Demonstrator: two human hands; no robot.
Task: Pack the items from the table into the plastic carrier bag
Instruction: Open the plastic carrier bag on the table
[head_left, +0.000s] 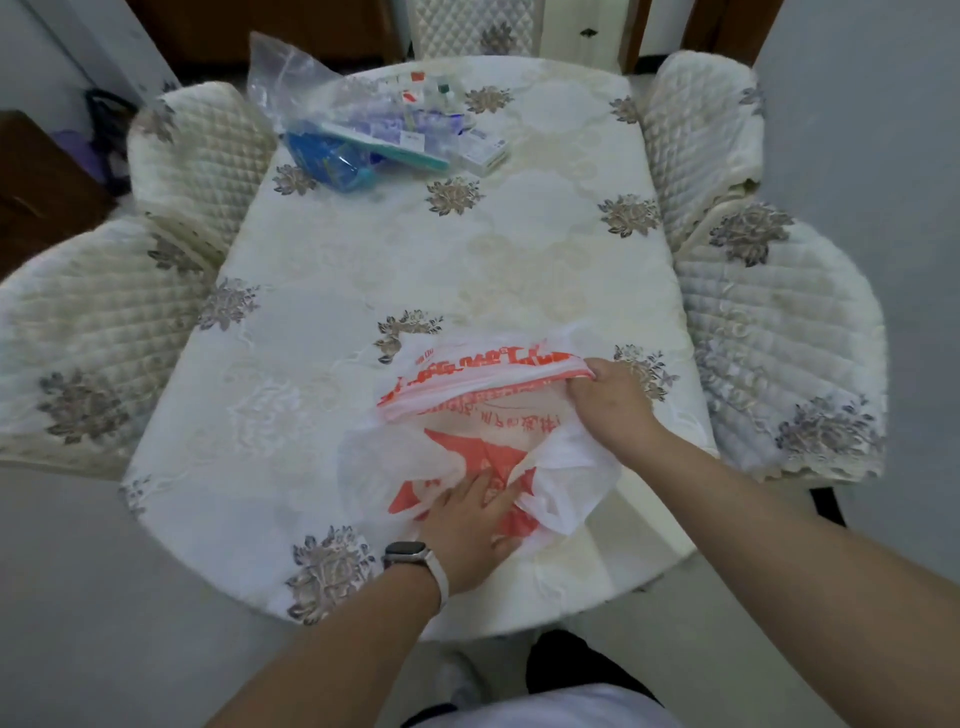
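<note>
While the left hand (467, 514) presses flat, fingers straight, on the red-printed plastic carrier bag (467, 366), the right hand (610, 402) pinches its rim, the packaged items (374, 130) lying well beyond it.

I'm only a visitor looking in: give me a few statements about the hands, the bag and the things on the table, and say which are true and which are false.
1. The right hand pinches an edge of the carrier bag. True.
2. The left hand lies flat on the carrier bag. True.
3. The white box is already inside the carrier bag. False: it lies at the far end of the table, apart from the bag.
4. The watch is on the right wrist. False: it is on the left wrist.
</note>
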